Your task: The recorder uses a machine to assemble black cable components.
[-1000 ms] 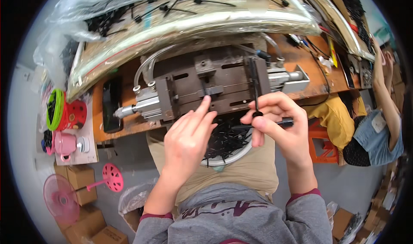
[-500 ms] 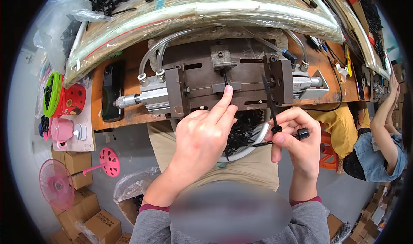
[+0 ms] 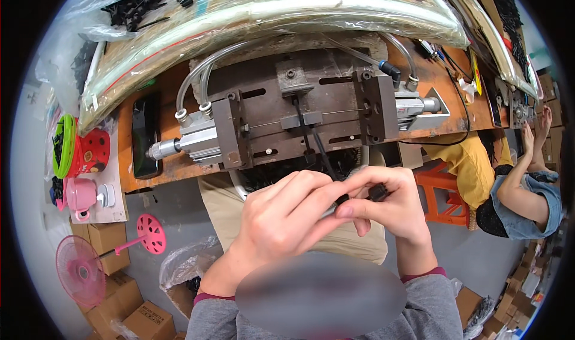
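Observation:
My left hand (image 3: 281, 217) and my right hand (image 3: 389, 205) meet in front of the bench, fingertips closed together. Between them they pinch a long thin black plastic strap (image 3: 323, 153) by its head end. Its tail points up toward the metal fixture. A second black part with a round head (image 3: 378, 191) sits in my right fingers; most of it is hidden. Another black strap (image 3: 303, 137) lies across the small grey block (image 3: 293, 121) at the fixture's centre, its head hanging toward me. Beyond both hands stands the dark brown metal fixture (image 3: 269, 142).
Silver air cylinders (image 3: 200, 143) with clear hoses flank the fixture. Below it a white-rimmed basin (image 3: 237, 187) of black parts rests at my lap. A dark phone-like slab (image 3: 145, 136) lies left. A pink fan (image 3: 82, 270) stands on the floor. Another person (image 3: 524, 202) works at right.
My left hand has left the fixture's centre block and come back to meet my right hand at the strap's head. The strap in my right hand has swung left. The whole view has shifted slightly.

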`<state>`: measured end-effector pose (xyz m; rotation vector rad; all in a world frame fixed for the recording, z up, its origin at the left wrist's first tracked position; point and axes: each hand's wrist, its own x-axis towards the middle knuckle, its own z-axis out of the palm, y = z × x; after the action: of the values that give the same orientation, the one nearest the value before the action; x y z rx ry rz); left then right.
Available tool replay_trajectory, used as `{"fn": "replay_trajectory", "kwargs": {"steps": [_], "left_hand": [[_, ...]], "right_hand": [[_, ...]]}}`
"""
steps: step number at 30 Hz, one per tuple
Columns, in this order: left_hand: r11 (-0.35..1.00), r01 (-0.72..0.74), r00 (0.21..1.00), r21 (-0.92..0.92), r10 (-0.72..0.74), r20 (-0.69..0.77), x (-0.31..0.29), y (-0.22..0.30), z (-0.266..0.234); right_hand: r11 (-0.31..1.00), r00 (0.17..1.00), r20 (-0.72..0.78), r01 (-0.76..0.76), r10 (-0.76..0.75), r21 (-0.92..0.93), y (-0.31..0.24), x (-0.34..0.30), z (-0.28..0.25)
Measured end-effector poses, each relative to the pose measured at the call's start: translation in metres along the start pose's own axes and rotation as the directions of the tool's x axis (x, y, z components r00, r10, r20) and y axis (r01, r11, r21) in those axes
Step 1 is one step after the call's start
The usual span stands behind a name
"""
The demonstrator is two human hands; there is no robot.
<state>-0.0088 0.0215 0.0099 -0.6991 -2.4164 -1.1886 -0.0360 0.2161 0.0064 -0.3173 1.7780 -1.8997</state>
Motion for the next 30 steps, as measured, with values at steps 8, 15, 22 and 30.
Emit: {"fn": "replay_trajectory", "kwargs": {"steps": [8,15,22,30], "left_hand": [[0.98,0.033,0.99,0.194,-0.006,-0.142,-0.007,-0.015,0.001],[0.887,0.006,0.999,0.462,0.01,-0.032,-0.008,-0.03,0.015],[0.881,0.029,0.999,0.472,-0.04,0.013,0.004,-0.029,0.01],[0.878,0.038,0.998,0.476,-0.053,0.017,0.009,-0.025,0.01]], "right_hand": [[0.994,0.973,-0.211,0.103,-0.091,0.047,-0.007,-0.003,-0.008],[0.944,0.928,-0.221,0.323,-0.301,0.069,-0.004,-0.009,-0.008],[0.821,0.854,-0.265,0.51,-0.447,0.259,-0.004,-0.012,0.001],[0.544,0.734,0.042,0.54,-0.678,-0.642,-0.01,-0.002,0.001]]}}
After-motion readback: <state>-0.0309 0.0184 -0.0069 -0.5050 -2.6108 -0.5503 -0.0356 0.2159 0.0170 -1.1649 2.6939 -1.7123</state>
